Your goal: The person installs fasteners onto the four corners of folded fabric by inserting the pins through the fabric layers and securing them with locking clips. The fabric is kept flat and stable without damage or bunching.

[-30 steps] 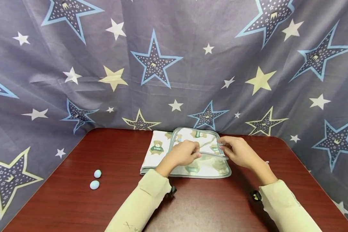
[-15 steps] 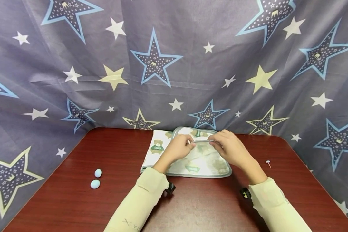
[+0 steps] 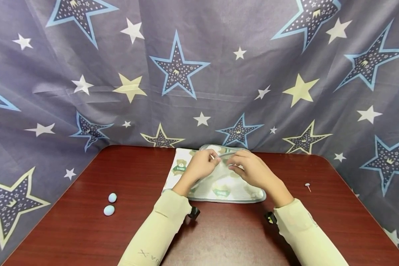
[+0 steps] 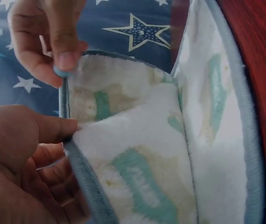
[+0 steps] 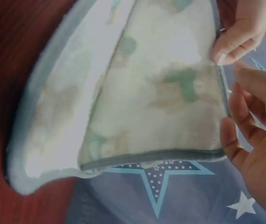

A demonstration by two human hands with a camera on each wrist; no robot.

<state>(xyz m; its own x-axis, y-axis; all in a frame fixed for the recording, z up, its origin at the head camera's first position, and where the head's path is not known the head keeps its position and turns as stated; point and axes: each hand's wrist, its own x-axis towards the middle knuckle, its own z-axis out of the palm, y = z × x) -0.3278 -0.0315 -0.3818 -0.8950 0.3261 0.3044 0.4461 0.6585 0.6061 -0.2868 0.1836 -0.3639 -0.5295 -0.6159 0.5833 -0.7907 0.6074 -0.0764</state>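
Starry curtain [image 3: 219, 74] fills the background, and the counter [image 3: 226, 229] runs up to it. At twelve o'clock on the counter, close to the curtain, lies the cloth [image 3: 222, 188], in layers, with a flap of it raised. Its trim [image 4: 87, 177] spans the gap between the two hands.

At about ten o'clock from the cloth's middle, the left hand [image 3: 199, 165] pinches the trim between thumb and fingers. Towards three o'clock, the right hand [image 3: 252, 170] is narrow too, its fingertips meeting on something small beside the trim. Handling this raised flap, as I judge it, goes best with light, even tension: both hands level and the trim straight between them, so the layers beneath are not dragged along. Such soft fabric probably slumps if either side slackens.

Two pale ovals [image 3: 109, 210] sit just below nine o'clock from the cloth, well apart from it. Just past three o'clock lies a pin [image 3: 307, 185], best left clear of the right sleeve [image 3: 307, 229].

Smallest is the blue bead [image 4: 61, 72] in the right hand's pinch; whether it is fixed to the cloth I cannot tell. It could slip, so a firm thumb helps.
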